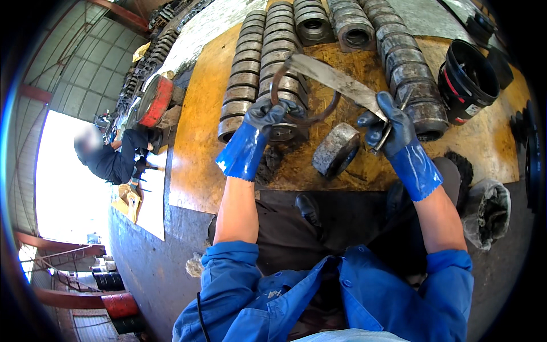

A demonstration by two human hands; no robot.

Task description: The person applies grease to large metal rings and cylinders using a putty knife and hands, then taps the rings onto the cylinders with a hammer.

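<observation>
My left hand (263, 121), in a blue and dark rubber glove, is closed on the edge of a thin brownish metal ring (330, 109) held up over the board. In my right hand (392, 128), gloved likewise, is a long flat metal blade (336, 78). It slants up to the left, and its wide end overlaps the ring's upper left edge; I cannot tell if they touch. A thin metal rod (385, 137) also shows at my right fingers. Between and below my hands, a thick, grimy metal ring (336, 151) rests tilted on the stained yellow board (199, 131).
Rows of thick metal rings (244, 74) run away from me across the board. A black bucket (468, 85) stands at the right, above a crumpled plastic-lined container (487, 214). Another person (114, 159) sits low at the far left, near a red-sided round part (155, 101).
</observation>
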